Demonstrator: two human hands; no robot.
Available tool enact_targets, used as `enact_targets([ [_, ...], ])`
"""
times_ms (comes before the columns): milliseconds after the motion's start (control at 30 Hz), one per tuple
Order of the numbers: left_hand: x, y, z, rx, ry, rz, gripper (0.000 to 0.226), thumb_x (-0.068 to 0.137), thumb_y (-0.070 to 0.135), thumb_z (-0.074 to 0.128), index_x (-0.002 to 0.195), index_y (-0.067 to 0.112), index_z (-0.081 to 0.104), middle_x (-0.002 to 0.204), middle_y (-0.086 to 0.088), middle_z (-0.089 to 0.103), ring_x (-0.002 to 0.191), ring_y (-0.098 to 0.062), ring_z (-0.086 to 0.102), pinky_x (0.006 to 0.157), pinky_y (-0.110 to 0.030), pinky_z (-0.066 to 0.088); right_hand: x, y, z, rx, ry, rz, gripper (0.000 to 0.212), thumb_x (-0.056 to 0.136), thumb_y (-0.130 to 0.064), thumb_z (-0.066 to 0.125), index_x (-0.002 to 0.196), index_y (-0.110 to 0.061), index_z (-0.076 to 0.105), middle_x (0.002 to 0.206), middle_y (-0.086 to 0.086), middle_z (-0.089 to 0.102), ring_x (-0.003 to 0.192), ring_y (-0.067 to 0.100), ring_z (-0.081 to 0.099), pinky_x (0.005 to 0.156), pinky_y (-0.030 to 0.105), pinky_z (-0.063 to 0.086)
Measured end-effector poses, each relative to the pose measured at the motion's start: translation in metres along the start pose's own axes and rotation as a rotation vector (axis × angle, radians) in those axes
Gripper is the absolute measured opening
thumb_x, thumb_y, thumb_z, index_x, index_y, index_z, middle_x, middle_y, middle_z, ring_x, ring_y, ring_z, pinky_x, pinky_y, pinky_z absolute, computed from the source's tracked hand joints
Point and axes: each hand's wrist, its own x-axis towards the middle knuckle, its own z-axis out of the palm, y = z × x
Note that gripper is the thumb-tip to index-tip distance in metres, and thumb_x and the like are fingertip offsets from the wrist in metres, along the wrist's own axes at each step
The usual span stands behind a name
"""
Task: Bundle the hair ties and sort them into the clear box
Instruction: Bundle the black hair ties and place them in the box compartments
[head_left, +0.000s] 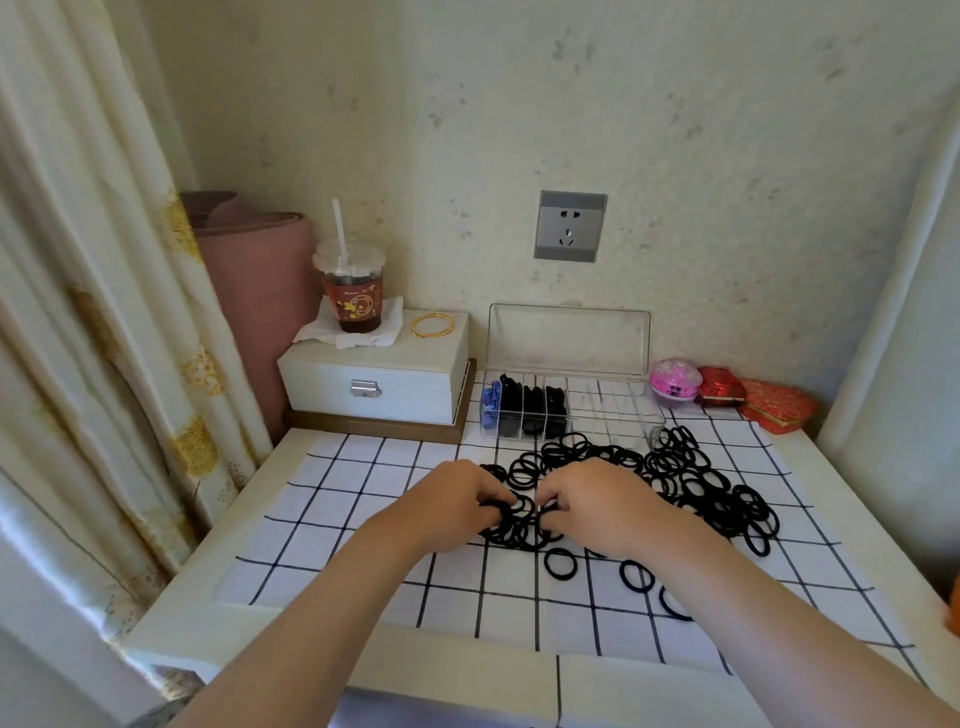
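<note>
Left hand (457, 499) and right hand (592, 506) side by side, fingers curled, both pinching black hair ties (519, 530) near the middle of the table (171, 613). Gathering stage, by the look; no bundle formed yet. Next: stack enough loops, bind, carry to clear box (613, 415) at far edge, lid up, left compartments holding dark bundles (530, 413). Loose pile trailing from the hands toward far right corner; strays nearer front edge.

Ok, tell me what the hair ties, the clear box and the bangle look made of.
Hair ties: matte black, soft thin loops, likely fabric-covered elastic. Clear box: glossy transparent hard plastic, it seems; the wall behind shows through it. Bangle: shiny gold-coloured, probably metal; solid gold or plating cannot be told.
</note>
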Motion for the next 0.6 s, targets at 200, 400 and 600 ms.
enact_targets([
  [200, 0.009, 0.010, 0.008, 0.224, -0.017, 0.035, 0.026, 0.089, 0.020, 0.064, 0.111, 0.029, 0.075, 0.105, 0.003, 0.070, 0.093, -0.015, 0.063, 0.080, -0.029, 0.052, 0.007, -0.005, 0.011, -0.048, 0.009, 0.057, 0.017, 0.082, -0.039, 0.063, 0.088, -0.030, 0.077, 0.078, -0.007, 0.070, 0.077, 0.014, 0.064, 0.061, 0.026, 0.048],
  [400, 0.011, 0.006, 0.000, 0.145, 0.029, 0.006, 0.019, 0.091, 0.020, 0.059, 0.105, 0.021, 0.071, 0.101, 0.003, 0.064, 0.092, -0.015, 0.061, 0.079, -0.027, 0.051, 0.012, -0.007, 0.012, -0.065, 0.007, -0.013, 0.018, 0.084, -0.022, 0.059, 0.088, -0.028, 0.076, 0.087, -0.008, 0.070, 0.082, 0.014, 0.062, 0.068, 0.029, 0.054],
  [600, 0.012, -0.002, -0.009, 0.028, 0.077, -0.030, 0.013, 0.093, 0.020, 0.059, 0.100, 0.030, 0.063, 0.099, 0.010, 0.063, 0.091, -0.007, 0.059, 0.075, -0.018, 0.045, 0.012, 0.007, -0.006, 0.270, 0.073, 0.041, 0.007, 0.086, -0.023, 0.067, 0.089, -0.027, 0.072, 0.087, -0.010, 0.069, 0.079, 0.006, 0.065, 0.070, 0.023, 0.054],
])
